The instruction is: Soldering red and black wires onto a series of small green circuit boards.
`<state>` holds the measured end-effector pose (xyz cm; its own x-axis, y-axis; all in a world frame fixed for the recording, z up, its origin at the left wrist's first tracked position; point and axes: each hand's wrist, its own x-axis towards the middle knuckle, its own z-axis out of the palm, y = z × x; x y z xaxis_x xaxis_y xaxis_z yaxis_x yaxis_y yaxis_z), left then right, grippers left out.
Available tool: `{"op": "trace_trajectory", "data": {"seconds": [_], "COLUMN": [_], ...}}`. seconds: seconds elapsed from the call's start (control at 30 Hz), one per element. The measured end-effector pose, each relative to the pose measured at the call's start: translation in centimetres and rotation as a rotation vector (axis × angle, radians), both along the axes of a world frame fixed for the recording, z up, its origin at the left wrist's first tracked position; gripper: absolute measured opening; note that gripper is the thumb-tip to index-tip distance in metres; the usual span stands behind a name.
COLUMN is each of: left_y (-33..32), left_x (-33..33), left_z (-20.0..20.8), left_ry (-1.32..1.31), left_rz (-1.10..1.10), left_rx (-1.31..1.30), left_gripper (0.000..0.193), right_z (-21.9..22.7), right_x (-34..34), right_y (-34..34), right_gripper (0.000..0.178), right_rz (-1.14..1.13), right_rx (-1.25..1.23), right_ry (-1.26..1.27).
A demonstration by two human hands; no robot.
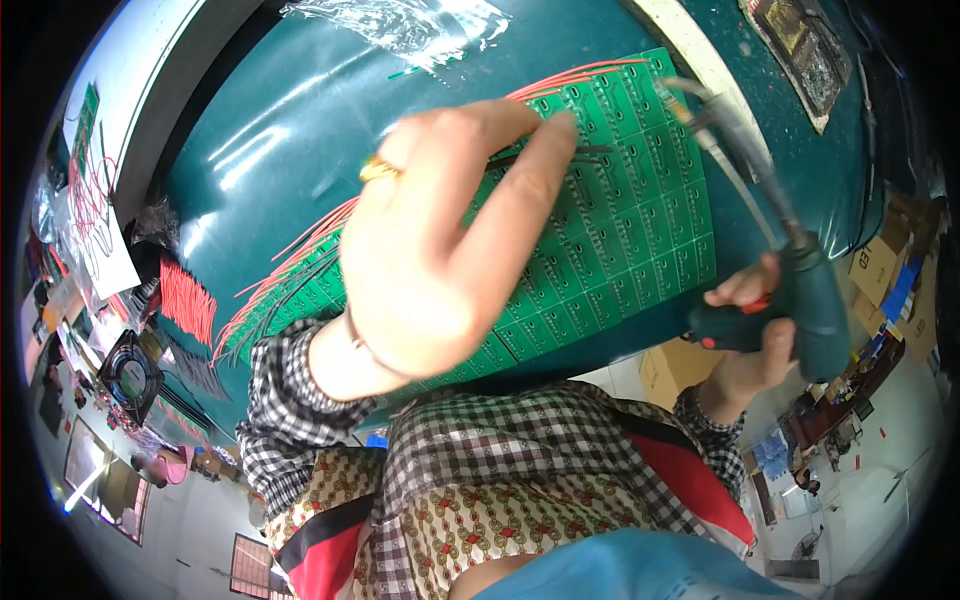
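Observation:
A panel of green circuit boards (640, 215) lies on the teal tabletop, marked off in many small units. Over it is my left hand (420, 235), thumb and forefinger pinched on a thin black wire (597, 150) whose end points right across the boards. Red wires (575, 75) run along the panel's far edge, and more red and black wires fan out at its left end. Off the panel's right side, my right hand (770, 345) grips a dark green soldering gun (822, 305) with a red trigger. Its blurred tip and feed tube reach toward the panel's far right corner.
Bundles of red wires (185, 303) and dark wires (195, 368) hang at the left table edge. Clear crumpled plastic (410, 30) lies at the back. A stained pad (800, 55) sits far right. Cardboard boxes (878, 262) stand beyond the right edge.

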<state>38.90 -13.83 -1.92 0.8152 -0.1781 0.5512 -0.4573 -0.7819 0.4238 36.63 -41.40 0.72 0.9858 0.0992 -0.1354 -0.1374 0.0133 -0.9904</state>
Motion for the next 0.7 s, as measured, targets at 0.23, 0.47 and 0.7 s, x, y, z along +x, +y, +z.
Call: {"op": "trace_trajectory", "data": {"seconds": [0.23, 0.47, 0.7], "left_y": [-1.0, -1.6, -1.6], "left_x": [0.4, 0.5, 0.5], "left_z": [-2.3, -2.7, -2.2], "left_ry": [0.136, 0.076, 0.075], "left_rz": [0.022, 0.004, 0.038], "left_rx": [0.095, 0.153, 0.141], "left_gripper": [0.032, 0.040, 0.031], "right_z": [0.0, -0.3, -0.2], "right_x": [0.6, -0.5, -0.8], "right_y": [0.6, 0.6, 0.4], "right_gripper": [0.066, 0.066, 0.061], "right_rz": [-0.031, 0.019, 0.042], "right_rx": [-0.144, -0.159, -0.093], "right_ry": [-0.078, 0.005, 0.079]}}
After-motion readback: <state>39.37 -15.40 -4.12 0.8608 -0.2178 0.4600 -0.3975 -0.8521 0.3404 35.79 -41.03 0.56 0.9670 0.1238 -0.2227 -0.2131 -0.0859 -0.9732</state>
